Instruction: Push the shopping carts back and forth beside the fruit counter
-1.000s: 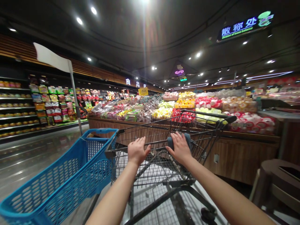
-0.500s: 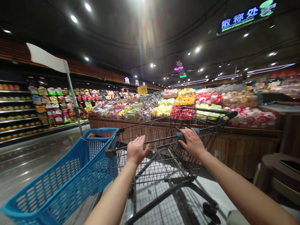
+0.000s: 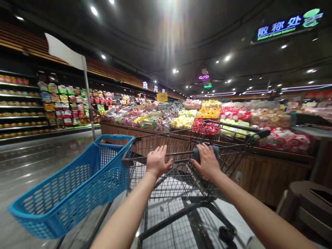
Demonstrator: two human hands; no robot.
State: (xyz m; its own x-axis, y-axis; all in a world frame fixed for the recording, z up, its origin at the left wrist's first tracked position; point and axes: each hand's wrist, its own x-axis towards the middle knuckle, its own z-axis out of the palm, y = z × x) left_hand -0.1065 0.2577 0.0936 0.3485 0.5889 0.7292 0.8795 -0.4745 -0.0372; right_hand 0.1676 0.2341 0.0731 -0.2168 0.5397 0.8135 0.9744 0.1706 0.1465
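The shopping cart [image 3: 176,191], dark wire mesh on a black tubular frame, stands upright, its basket open at the top. A blue-grey cloth [image 3: 196,155], partly hidden, sits bunched on its near upper rail.

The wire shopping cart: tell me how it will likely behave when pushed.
The cart will probably roll fairly easily, since a wheel shows under it. It should stay stiff rather than flex, given the thick frame tubes beneath its wire grid. It may feel light for its size, as its sides are open mesh.
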